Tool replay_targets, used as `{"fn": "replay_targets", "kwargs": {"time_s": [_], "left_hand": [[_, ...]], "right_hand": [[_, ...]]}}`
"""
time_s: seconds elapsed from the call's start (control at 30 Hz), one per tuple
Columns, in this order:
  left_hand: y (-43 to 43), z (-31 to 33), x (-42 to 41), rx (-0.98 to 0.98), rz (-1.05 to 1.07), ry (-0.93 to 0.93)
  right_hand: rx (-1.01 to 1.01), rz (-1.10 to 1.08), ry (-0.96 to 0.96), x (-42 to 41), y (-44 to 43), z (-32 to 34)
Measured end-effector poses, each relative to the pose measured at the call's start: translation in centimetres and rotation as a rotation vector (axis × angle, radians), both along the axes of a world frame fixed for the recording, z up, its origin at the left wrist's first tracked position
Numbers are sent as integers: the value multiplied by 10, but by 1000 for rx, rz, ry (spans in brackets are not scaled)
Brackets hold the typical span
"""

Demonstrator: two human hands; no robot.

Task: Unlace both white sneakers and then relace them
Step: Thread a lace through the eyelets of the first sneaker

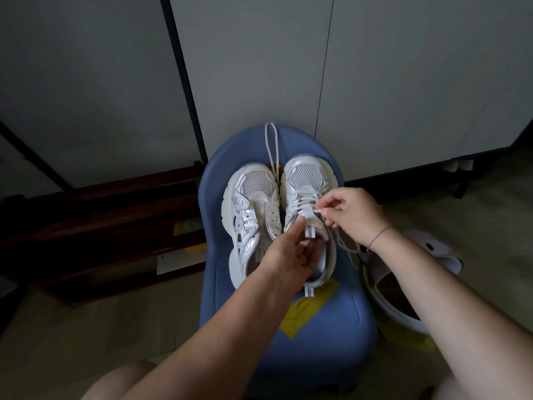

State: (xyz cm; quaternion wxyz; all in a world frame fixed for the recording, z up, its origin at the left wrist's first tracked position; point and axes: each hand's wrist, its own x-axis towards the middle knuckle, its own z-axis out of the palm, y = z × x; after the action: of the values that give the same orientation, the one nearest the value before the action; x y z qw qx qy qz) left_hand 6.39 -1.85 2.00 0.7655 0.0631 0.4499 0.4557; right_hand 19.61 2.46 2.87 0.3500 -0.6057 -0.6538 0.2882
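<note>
1. Nearest me, two bare forearms reach over the blue chair (331, 327), where both white sneakers sit side by side, toes far.
2. The left hand (288, 252) grips the tongue (308, 219) of the right sneaker (307, 174), thumb pressed on top. That hold should stop the shoe sliding.
3. The right hand (354, 215) pinches the lace tip (317, 211) just right of the tongue. Best to pinch close to the end and draw it straight through the eyelet.
4. Coming out or going in, I can't tell. The left sneaker (251, 197) is bare, its loose lace (272, 145) trailing far between the shoes.
5. One crossing at a time should keep the slack lace (347, 246) from knotting.
</note>
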Motion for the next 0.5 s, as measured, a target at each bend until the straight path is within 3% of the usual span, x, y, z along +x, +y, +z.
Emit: {"fn": "replay_targets", "kwargs": {"time_s": [0.17,0.27,0.5], "left_hand": [[0,1,-3,-3,-11,3],[1,0,-4,-18,-33,12],[0,3,-4,-13,-43,10]], "right_hand": [[165,9,-142,-10,-4,-2],[164,15,-119,-6,-3,-1],[136,-37,-288,3,-1,1]]}}
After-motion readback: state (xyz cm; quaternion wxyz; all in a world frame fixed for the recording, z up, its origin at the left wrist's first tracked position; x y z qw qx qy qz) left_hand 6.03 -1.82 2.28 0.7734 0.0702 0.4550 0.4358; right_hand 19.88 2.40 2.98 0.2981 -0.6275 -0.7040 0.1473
